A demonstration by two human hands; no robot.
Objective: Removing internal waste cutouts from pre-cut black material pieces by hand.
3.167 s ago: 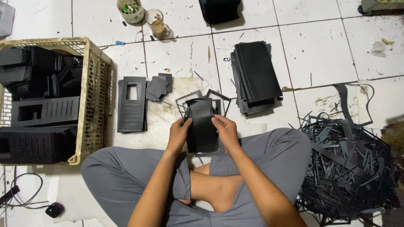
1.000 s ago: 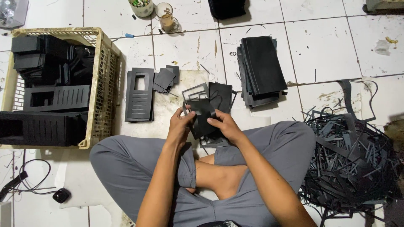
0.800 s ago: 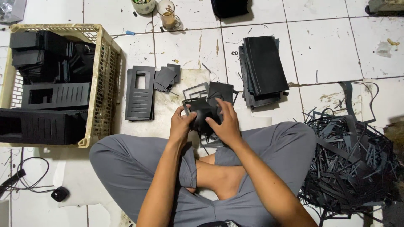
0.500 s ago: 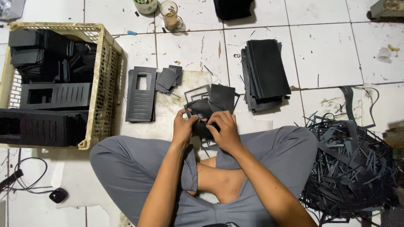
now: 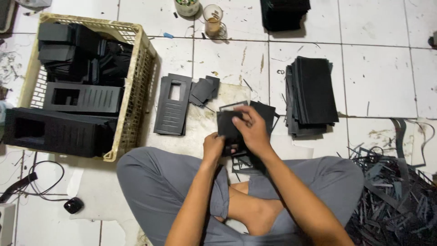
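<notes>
The black flat sheet is a thin, matte, roughly rectangular piece, held up off the tiled floor just in front of the person's crossed legs. The right hand covers its right side from above, and the left hand pinches its lower left edge, so only the upper left part shows. It is tilted slightly, above more black cut pieces lying on the floor.

Floor-level home workshop, white tiled floor, basket of black panels, offcut pile
</notes>
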